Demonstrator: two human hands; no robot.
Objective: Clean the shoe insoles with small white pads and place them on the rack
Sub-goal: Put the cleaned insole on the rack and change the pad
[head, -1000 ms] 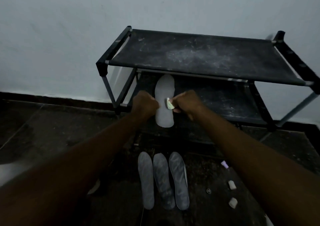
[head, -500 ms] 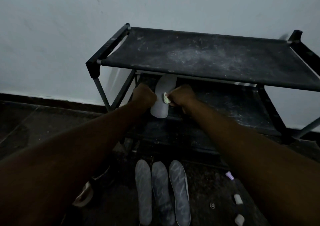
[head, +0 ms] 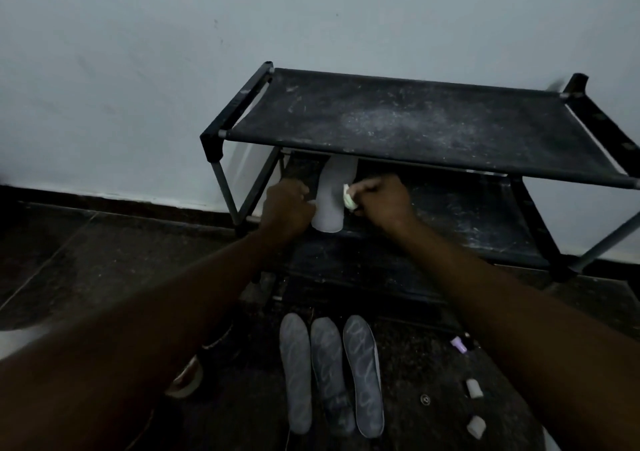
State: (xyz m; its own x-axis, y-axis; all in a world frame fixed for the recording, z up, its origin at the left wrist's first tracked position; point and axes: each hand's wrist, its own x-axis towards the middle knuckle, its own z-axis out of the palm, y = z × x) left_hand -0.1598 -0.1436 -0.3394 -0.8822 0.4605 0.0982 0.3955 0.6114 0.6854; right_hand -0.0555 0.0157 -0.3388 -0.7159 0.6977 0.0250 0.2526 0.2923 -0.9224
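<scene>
Filling the upper half of the frame, the pale wall [head: 138,87] backs the black rack [head: 415,121], which stands right of centre on the dark floor [head: 104,260]. Its dusty top shelf hides the far end of whatever goes on the lower shelf [head: 467,218]. That is why you reach in low from the front, both forearms stretched out from the bottom corners. Your left hand [head: 287,208] sits at the frame's centre with its fingers curled tight on the left edge of the pale insole [head: 332,201]. It seems to be steadying the insole as it lies lengthwise on the lower shelf, toe end under the top shelf and heel at the front lip. Your right hand [head: 381,201], just right of it, has its fingers bunched round a small white pad [head: 348,198] that touches the insole's right edge. I judge you are setting a cleaned insole down rather than wiping it. Three grey insoles [head: 329,371] lie side by side on the floor at lower centre, close to you and in front of the rack, presumably waiting their turn. Two spare pads [head: 473,388] sit at lower right, near your right arm so you can take a fresh one, with a tiny purple object [head: 458,343] just above them.
</scene>
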